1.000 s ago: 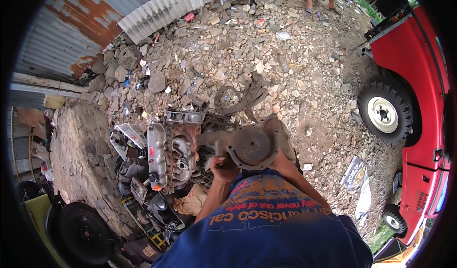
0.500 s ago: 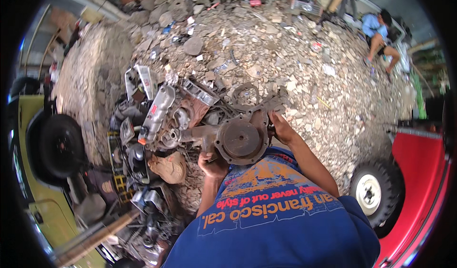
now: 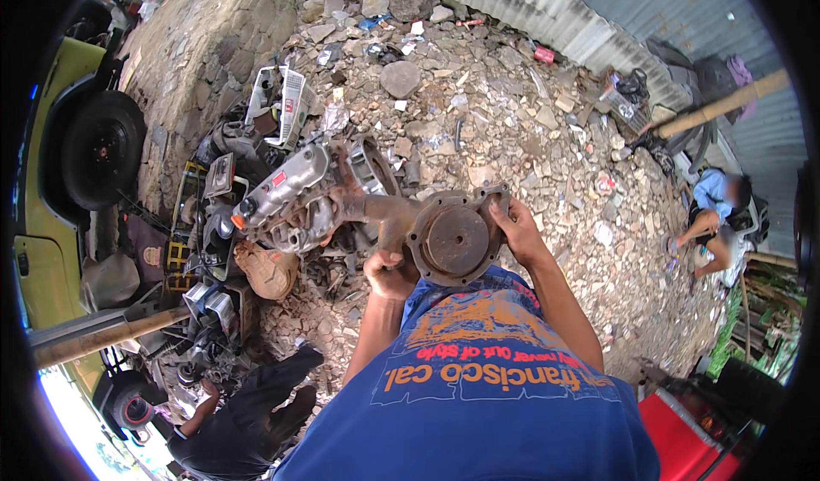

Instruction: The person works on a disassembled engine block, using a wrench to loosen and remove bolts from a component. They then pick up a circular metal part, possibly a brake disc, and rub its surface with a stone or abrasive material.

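A brown, rusty cast metal housing (image 3: pixel 446 246), with a round bolted flange and a pipe stub, is held up between my two hands above my blue printed shirt. My left hand (image 3: pixel 389 274) is closed on the housing’s lower left, below the stub. My right hand (image 3: pixel 517 229) grips its upper right corner, thumb near a bolt hole. Behind the stub, to the left, lies an engine (image 3: pixel 318 220) with a silver cover. A brown crumpled sack (image 3: pixel 265 272) is beside it, among dark metal parts.
A person in dark clothing (image 3: pixel 235 417) bends over parts at lower left; another (image 3: pixel 717 199) sits at right by corrugated sheets (image 3: pixel 555 20). A green vehicle (image 3: pixel 38 250) stands left, a red one (image 3: pixel 675 438) lower right. Bamboo poles (image 3: pixel 111 336) and rubble (image 3: pixel 581 302) surround me.
My view has swung round, bringing the dark-clothed person and the right-hand wall into fuller sight. My right hand has moved from the housing’s lower side up to its upper corner.
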`<state>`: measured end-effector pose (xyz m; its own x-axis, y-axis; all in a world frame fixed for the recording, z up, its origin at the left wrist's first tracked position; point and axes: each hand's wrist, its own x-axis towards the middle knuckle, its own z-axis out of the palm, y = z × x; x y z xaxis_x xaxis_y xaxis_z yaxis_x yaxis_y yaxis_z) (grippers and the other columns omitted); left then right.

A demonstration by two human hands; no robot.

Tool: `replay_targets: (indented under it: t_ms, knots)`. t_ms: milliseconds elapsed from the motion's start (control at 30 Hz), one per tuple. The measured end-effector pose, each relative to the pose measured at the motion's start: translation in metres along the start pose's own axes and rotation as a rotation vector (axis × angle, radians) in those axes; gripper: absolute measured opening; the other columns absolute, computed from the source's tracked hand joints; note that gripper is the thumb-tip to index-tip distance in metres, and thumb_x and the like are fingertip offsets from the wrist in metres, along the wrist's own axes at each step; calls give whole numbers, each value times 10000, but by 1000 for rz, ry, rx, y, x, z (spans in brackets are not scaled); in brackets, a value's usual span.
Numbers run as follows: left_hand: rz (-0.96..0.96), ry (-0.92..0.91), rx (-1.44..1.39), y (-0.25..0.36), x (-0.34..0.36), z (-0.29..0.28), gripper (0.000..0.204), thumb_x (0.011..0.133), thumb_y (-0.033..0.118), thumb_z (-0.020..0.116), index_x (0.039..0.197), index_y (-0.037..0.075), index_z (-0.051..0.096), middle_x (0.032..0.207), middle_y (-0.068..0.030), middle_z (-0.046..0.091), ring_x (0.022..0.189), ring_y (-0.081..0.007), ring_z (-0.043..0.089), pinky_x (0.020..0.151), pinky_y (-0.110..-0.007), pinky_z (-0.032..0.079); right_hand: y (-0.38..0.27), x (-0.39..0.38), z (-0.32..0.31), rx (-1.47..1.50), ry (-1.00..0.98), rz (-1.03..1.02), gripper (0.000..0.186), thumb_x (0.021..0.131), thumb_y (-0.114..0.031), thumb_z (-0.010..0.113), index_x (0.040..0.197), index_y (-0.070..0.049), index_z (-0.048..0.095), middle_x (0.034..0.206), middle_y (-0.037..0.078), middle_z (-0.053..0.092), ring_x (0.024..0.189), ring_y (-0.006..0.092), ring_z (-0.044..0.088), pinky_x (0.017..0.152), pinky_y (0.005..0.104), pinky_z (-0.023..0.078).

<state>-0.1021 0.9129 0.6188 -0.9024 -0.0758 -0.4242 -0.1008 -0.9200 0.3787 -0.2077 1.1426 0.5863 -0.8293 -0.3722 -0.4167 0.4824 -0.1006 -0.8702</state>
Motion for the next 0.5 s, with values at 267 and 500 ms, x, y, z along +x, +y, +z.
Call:
replay_targets:
  t_ms: [267, 500]
  knots:
    - [-1, 32, -5, -8, 118, 99, 655, 663, 182, 562, 1298, 23, 535, 1229, -121, 626, 1119, -267, 592, 1001, -386, 445, -130, 109, -65, 19, 19, -123, 208, 961, -176, 638, 1061, 5, 655, 927, 40, 698, 829, 98, 636, 744, 264, 507]
    - [148, 66, -60, 16, 186, 158, 496, 808, 31, 623, 1285, -21, 498, 1162, -132, 630, 1098, -246, 603, 1001, -392, 454, -200, 206, -66, -59, -77, -163, 185, 947, -166, 652, 1027, 1, 661, 909, 28, 687, 783, 92, 621, 711, 243, 495]
